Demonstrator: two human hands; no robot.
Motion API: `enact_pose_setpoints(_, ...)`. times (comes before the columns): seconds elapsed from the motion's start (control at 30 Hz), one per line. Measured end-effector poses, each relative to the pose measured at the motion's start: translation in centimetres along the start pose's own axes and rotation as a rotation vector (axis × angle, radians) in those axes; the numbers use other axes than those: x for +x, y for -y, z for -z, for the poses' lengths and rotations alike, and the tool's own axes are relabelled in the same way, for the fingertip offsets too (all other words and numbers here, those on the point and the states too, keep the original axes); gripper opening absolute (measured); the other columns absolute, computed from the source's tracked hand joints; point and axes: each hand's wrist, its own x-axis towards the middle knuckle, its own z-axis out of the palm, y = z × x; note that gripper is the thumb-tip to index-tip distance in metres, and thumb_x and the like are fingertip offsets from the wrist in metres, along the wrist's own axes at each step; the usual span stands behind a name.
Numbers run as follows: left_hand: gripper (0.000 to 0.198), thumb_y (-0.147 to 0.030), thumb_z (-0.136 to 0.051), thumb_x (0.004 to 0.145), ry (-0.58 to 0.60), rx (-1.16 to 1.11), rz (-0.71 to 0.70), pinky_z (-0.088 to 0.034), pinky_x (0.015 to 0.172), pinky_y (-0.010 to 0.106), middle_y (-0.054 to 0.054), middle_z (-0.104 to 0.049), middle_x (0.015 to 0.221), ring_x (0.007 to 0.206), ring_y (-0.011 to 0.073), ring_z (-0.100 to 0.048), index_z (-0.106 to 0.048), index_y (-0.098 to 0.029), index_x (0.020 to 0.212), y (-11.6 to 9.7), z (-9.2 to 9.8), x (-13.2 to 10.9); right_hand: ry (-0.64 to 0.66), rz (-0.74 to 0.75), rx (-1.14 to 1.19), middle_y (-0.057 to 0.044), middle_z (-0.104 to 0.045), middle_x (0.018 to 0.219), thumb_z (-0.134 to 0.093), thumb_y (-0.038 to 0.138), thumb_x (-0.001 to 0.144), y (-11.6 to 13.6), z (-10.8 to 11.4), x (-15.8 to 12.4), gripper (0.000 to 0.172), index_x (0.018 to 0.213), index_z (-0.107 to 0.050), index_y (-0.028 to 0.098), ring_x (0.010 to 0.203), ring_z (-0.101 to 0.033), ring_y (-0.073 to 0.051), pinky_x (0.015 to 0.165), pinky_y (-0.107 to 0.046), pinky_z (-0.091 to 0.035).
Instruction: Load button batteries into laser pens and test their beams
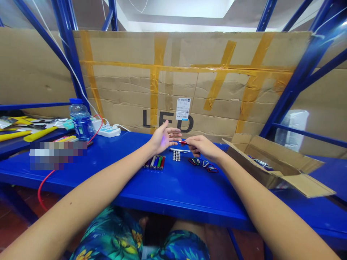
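Observation:
My right hand [202, 146] is closed on a small red flashlight [183, 142], its tip aimed at my left palm. My left hand [165, 138] is held open above the blue table [173, 187], fingers stretched out, with a faint violet glow on the palm. Below the hands lie a row of several small coloured flashlights [155, 162], a cluster of small silver batteries [176, 155], a silver flashlight [177, 150] and several carabiner clips [203, 164].
An open cardboard box [282, 168] sits at the right. A water bottle [80, 121], a white power strip [108, 130] with a red cable, and yellow tools [27, 135] lie at the left. A taped cardboard wall [189, 79] stands behind the table.

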Motion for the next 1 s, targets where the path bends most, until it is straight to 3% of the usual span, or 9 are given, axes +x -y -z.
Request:
enact_pose_setpoints(0.7, 0.059, -0.062, -0.041, 0.087, 0.019, 0.015, 0.0, -0.047, 0.074, 0.037, 0.017, -0.069, 0.095, 0.087, 0.0261, -0.063, -0.067, -0.011, 0.098, 0.12, 0.0, -0.01, -0.027, -0.025, 0.002, 0.006, -0.023, 0.055, -0.056, 0.028, 0.084, 0.12, -0.13, 0.07, 0.035, 0.058, -0.034, 0.021, 0.047, -0.022, -0.008, 0.043, -0.024, -0.022)
enact_pose_setpoints(1.0, 0.059, -0.062, -0.037, 0.089, 0.027, 0.009, 0.001, -0.047, 0.069, 0.034, 0.015, -0.07, 0.092, 0.081, 0.0232, -0.063, -0.067, -0.012, 0.094, 0.1, -0.12, -0.05, -0.086, -0.013, 0.027, 0.008, -0.023, 0.052, -0.059, 0.026, 0.077, 0.31, -0.24, -0.04, 0.028, 0.058, -0.04, 0.02, 0.045, -0.021, -0.007, 0.042, -0.024, -0.02)
